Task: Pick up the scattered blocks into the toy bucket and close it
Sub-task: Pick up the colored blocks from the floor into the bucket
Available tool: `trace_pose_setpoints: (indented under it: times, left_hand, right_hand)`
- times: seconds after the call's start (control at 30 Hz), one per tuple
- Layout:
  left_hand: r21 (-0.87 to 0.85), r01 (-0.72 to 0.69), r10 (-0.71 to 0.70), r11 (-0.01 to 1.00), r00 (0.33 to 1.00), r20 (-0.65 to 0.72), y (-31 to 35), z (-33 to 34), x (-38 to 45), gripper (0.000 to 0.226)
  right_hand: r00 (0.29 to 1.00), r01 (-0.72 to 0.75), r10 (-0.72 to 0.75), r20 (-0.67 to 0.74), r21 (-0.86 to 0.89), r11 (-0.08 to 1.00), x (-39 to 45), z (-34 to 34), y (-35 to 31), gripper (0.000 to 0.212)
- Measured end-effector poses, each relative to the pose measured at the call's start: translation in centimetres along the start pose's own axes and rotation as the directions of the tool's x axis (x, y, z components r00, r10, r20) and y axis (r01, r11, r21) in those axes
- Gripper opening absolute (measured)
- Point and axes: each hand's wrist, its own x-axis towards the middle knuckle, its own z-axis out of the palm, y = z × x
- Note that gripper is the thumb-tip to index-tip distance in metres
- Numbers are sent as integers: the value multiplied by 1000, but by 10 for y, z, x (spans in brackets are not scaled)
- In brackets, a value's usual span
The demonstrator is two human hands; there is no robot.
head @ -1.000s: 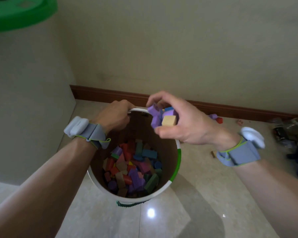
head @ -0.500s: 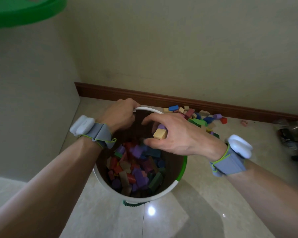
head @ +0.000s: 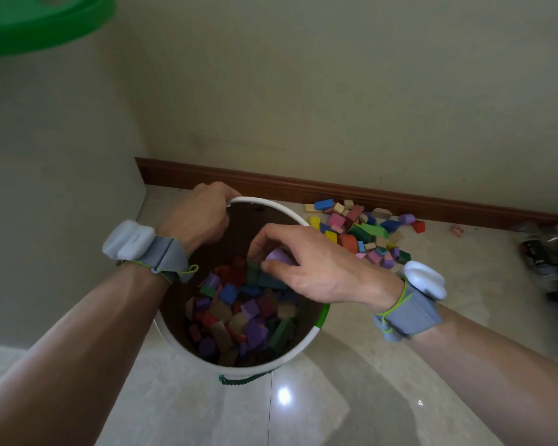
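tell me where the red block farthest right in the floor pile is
In the head view the red block lies on the floor at the pile's right end, just before the baseboard, right of a purple block.

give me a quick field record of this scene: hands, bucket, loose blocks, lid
left hand: gripping the bucket's far rim
right hand: over the bucket mouth, fingers around a light purple block
toy bucket: open, partly filled with mixed blocks
scattered blocks: pile on the floor by the baseboard
green lid: off the bucket, upper left
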Motion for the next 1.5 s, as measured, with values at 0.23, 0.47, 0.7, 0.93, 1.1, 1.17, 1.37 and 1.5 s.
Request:
trace_pose_setpoints:
  times: [0.23,0.47,0.7,0.93,1.1,1.17,1.37,1.5]
  left_hand:
    - [29,17,-16,999,999,-38,-15,-4,8,39]
    - [90,37,-31,995,997,-70,-25,-2,17,41]
    - [131,9,4,991,995,-101,-26,-3,19,42]
    - [157,6,15,988,991,-135,-27,1,18,45]
    - [167,-14,39,986,988,-149,-30,1,16,46]
    - [182,-25,55,983,985,-162,-33,1,16,46]
    - [184,-28,55,983,988,-142,-34,2,17,46]
    - [177,-18,47,984,986,-161,-34,2,16,46]
  right_hand:
    - [811,230,-74,-580,200,953,15,-1,17,10]
    - [678,-279,196,-708,0,960,38,14,143,32]
    - [816,-572,375,-440,-524,632,13,101,227,82]
    - [756,-648,407,-512,-505,570,40,109,245,74]
    - [753,-649,420,-506,-470,598,45,103,253,62]
    - [778,-617,390,-492,-485,620,42,102,254,57]
    - [891,-451,288,-352,-605,656,27,92,253,54]
    - [932,-338,157,-327,-625,704,17,95,258,47]
